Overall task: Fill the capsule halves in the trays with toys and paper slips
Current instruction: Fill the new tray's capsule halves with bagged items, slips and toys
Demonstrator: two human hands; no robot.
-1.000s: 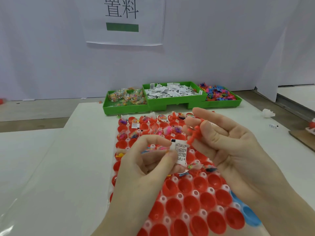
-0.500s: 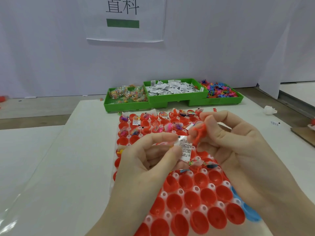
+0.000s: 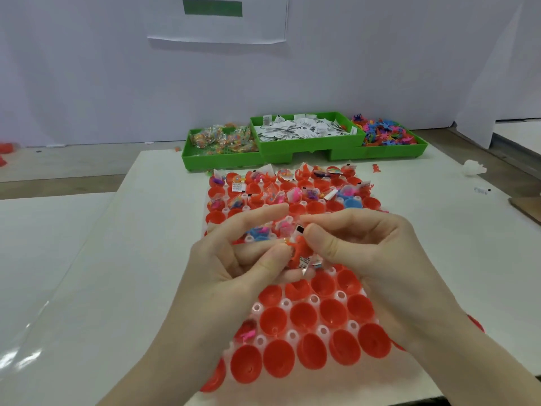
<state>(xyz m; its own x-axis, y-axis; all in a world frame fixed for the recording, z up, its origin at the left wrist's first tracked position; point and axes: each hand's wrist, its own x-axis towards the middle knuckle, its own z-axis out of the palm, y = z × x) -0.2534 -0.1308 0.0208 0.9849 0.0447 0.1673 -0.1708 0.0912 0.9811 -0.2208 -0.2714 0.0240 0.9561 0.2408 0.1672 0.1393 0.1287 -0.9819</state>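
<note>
both hands meet over the middle of the clear moulded tray (image 3: 285, 303), whose round cups hold glossy red capsule halves (image 3: 303, 315). the left hand (image 3: 234, 276) has its thumb and curled fingers closed around a small orange plastic toy (image 3: 297, 250), with a thin printed paper slip (image 3: 304, 263) sticking out just below it. the right hand (image 3: 371, 259) pinches the same little bundle from the other side, thumb pad against the toy and forefinger arched over it, a black-edged corner of paper showing at its fingertip. nearer the wrists the smooth, bowl-shaped halves lie bare; beyond the fingertips the halves carry crinkly clear packets, bright plastic bits and folded slips, with one blue half (image 3: 351, 203) among them. farther beyond the hands stand three green plastic bins (image 3: 307, 146): the one left of the hands holds cellophane packets, the middle a heap of white slips, the right spiky coloured toys. everything rests on a shiny white table (image 3: 102, 273).
</note>
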